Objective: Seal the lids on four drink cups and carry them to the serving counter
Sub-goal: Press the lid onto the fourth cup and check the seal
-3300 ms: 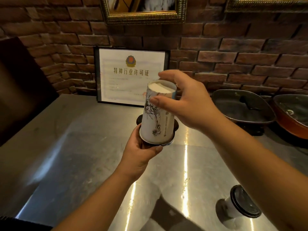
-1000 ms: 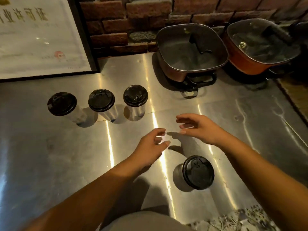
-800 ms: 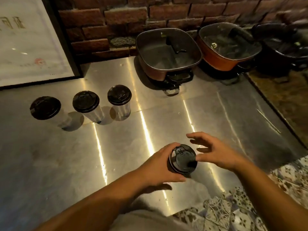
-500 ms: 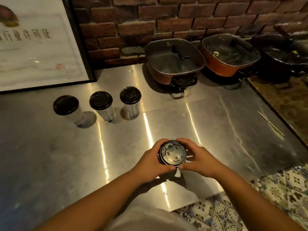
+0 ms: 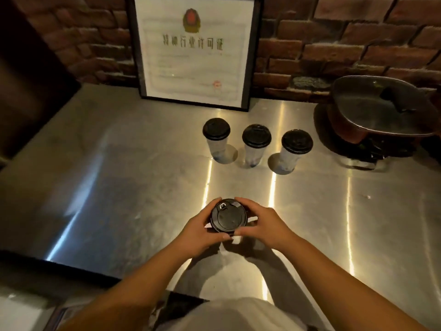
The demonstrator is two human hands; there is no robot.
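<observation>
A white paper cup with a black lid [image 5: 228,217] stands on the steel counter [image 5: 133,187] close in front of me. My left hand [image 5: 199,231] wraps its left side and my right hand [image 5: 265,224] wraps its right side, fingers curled around the lid's rim. The cup's body is mostly hidden by my hands. Farther back, three lidded cups stand upright in a row: the left cup [image 5: 216,137], the middle cup [image 5: 255,143] and the right cup [image 5: 294,149].
A framed certificate [image 5: 194,51] leans against the brick wall behind the row. A dark square pan with a glass lid [image 5: 379,113] sits at the right. A dark object [image 5: 26,75] fills the far left. The counter's front edge runs just below my forearms.
My hands went from hovering apart over the counter to closing on the near cup from both sides. The view has swung left, bringing the certificate to the centre.
</observation>
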